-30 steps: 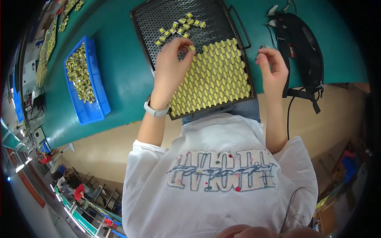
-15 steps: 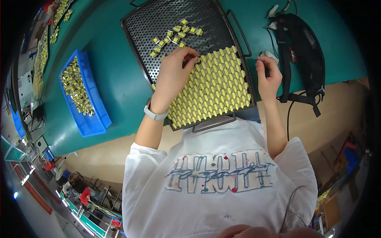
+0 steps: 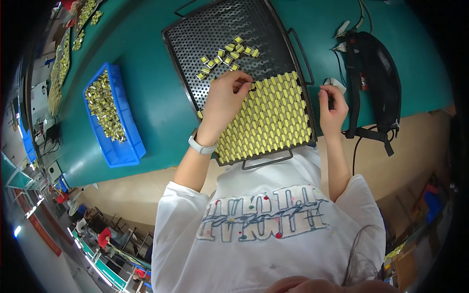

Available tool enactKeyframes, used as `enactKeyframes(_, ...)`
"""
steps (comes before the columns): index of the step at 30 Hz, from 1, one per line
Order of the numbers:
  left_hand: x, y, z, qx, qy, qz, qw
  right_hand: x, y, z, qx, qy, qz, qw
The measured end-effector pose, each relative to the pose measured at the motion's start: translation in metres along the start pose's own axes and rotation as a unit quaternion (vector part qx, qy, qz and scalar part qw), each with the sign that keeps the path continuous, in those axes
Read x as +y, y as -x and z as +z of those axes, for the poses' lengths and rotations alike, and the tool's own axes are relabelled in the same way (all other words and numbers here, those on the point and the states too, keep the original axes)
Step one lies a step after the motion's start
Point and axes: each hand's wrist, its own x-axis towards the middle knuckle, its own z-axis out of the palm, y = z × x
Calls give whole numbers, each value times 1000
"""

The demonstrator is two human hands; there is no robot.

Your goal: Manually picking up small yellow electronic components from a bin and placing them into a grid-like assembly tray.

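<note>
My left hand point(image 3: 225, 96), a light band on its wrist, reaches over a dark perforated metal tray point(image 3: 185, 41). Its thumb and fingertips pinch together at the upper edge of tightly packed rows of small yellow blocks point(image 3: 266, 115); whatever they hold is hidden. Beyond the fingers, several loose yellow-and-silver block-shaped components point(image 3: 227, 60) lie scattered on bare holes. Right of the tray, my right hand point(image 3: 333, 115) hovers with fingers curled and thumb near the index fingertip. I see nothing in it. Behind its fingers lies a small white object point(image 3: 336, 84).
A blue plastic bin point(image 3: 128, 129) with many such components stands left on the green table point(image 3: 151, 97). A black strapped bag point(image 3: 378, 80) and cables lie at the right. Wire handles point(image 3: 304, 56) stick out from the tray. More components lie at the far left.
The whole view has shifted, so tray, bin and bag sit lower and slightly farther right in the picture. Both hands keep nearly the same place and pose relative to the tray.
</note>
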Motion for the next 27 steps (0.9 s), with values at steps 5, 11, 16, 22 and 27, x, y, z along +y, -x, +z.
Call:
enactKeyframes(5,3,3,5,40,-4,-23,999,-3,-2,-1,-1,-7,1,1000)
enactKeyframes(11,9,5,16,72,-20,-62,995,-7,-3,0,0,-33,0,999)
enactKeyframes(16,6,14,23,96,-33,-72,992,-8,1,-1,-9,-60,-15,998)
enactKeyframes(22,2,14,22,92,-27,-76,992,-5,-3,-2,-10,-110,-36,993)
enactKeyframes(27,-2,8,11,102,-25,-19,994,-9,-11,-7,-2,-121,-33,992)
